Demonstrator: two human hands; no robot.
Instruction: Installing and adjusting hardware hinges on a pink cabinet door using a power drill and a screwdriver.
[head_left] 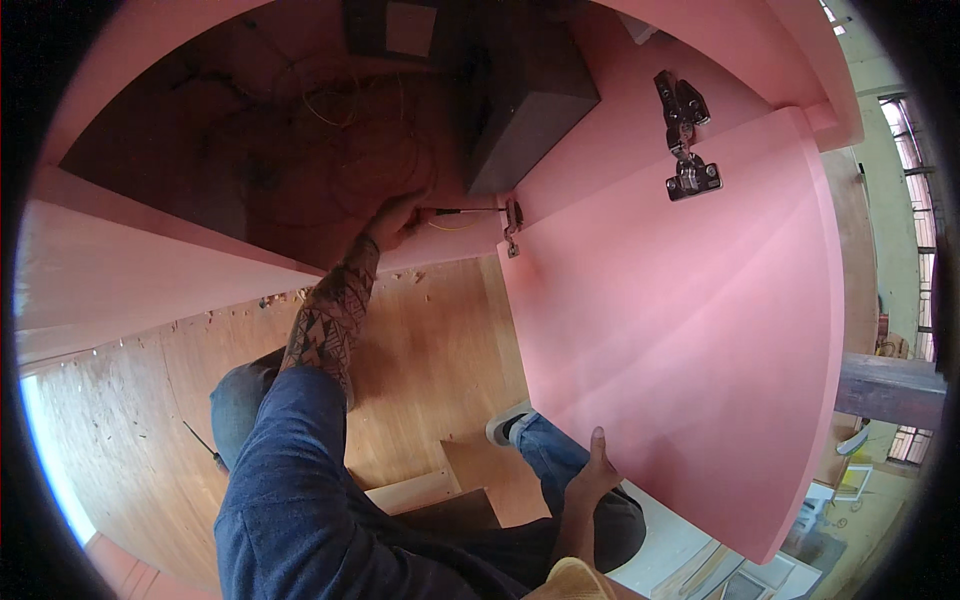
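A screwdriver (452, 211) is in my left hand (395, 222), which reaches into the dark pink cabinet (110, 215). Its thin shaft points right, and the tip meets the lower concealed hinge (513, 217) where the cabinet side joins the open door. My right hand (594, 478) grips the near edge of the pink cabinet door (680, 330). The thumb lies up against the door's inner face; the other fingers are mostly hidden. A second metal hinge (688, 145) links door and cabinet farther up, away from both hands.
A dark box (535, 120) juts out inside the cabinet, near thin loose wires (335, 110). Wood shavings (270, 298) lie along the cabinet base on the wooden floor (440, 340). A thin-shafted tool (205, 447) is by my left knee. Beyond the door stands a dark beam (890, 388).
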